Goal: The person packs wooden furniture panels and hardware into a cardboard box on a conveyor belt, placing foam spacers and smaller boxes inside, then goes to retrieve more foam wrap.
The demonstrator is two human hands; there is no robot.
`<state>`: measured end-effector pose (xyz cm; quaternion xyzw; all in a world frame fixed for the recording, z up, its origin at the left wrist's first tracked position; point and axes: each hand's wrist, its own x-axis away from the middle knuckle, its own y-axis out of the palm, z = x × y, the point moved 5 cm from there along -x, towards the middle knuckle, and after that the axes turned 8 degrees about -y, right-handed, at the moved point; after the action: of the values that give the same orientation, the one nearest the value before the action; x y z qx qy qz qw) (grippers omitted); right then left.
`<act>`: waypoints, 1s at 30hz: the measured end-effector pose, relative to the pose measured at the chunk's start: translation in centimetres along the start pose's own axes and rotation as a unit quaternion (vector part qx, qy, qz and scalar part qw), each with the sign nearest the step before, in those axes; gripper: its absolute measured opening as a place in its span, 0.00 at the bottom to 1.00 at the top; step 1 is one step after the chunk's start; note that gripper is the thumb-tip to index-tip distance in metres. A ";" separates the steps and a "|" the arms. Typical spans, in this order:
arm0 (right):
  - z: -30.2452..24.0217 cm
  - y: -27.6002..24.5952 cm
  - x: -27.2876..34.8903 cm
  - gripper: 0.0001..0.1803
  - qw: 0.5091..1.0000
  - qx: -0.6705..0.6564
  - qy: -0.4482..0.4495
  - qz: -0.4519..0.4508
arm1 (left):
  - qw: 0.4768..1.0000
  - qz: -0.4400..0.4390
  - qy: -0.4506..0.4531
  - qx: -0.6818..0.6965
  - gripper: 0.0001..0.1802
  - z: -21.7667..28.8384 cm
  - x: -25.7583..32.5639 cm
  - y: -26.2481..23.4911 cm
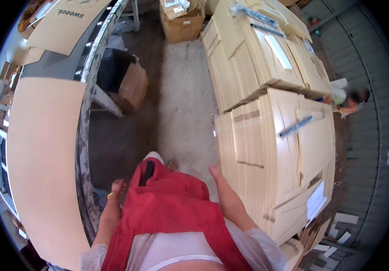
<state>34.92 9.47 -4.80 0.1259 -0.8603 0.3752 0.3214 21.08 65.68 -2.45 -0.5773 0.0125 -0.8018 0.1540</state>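
Observation:
My left hand [119, 186], with a yellow bangle at the wrist, hangs beside the workbench edge [84, 135]. Its fingers look loosely curled, and nothing shows in them. On the other side my right hand [214, 171] hangs next to the tall stack of flat cardboard [248, 153]. It is small and blurred, its fingers hard to make out; I see nothing held, and cannot tell whether it touches the stack. Between my arms a red apron [167, 198] covers my front. A large flat cardboard sheet [45, 167] lies on the bench to my left.
A concrete aisle [183, 86] runs ahead between bench and stacks. An open carton [183, 28] stands at its far end. Under the bench sits another box [132, 86] with black plastic. A second cardboard stack [244, 58] lies farther ahead; beyond the stacks a person [350, 103] is partly visible.

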 end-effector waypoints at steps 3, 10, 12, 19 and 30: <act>-22.3 -10.8 -9.8 0.19 0.977 -0.131 -0.128 0.109 | 0.998 0.041 0.017 0.046 0.14 5.6 -1.8 1.6; -43.9 -18.7 -26.0 0.14 0.929 -0.272 -0.248 0.036 | 0.907 0.034 0.129 -0.399 0.19 25.1 -13.8 5.0; -41.6 -17.3 -30.6 0.13 0.940 -0.294 -0.171 -0.010 | 0.864 0.057 0.161 -0.474 0.19 30.9 -15.7 7.9; -41.3 -25.7 -42.4 0.11 0.917 -0.396 0.022 0.031 | 0.967 0.001 0.251 0.035 0.17 68.4 -12.6 14.7; -65.7 -40.0 -87.4 0.11 0.894 -0.439 -0.093 0.011 | 0.980 0.145 -0.011 -0.139 0.22 80.9 -16.0 22.4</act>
<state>149.93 27.63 -5.18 -0.0033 -0.9647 -0.0503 0.2585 106.02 61.25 5.33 -0.5937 0.2055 -0.7552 0.1868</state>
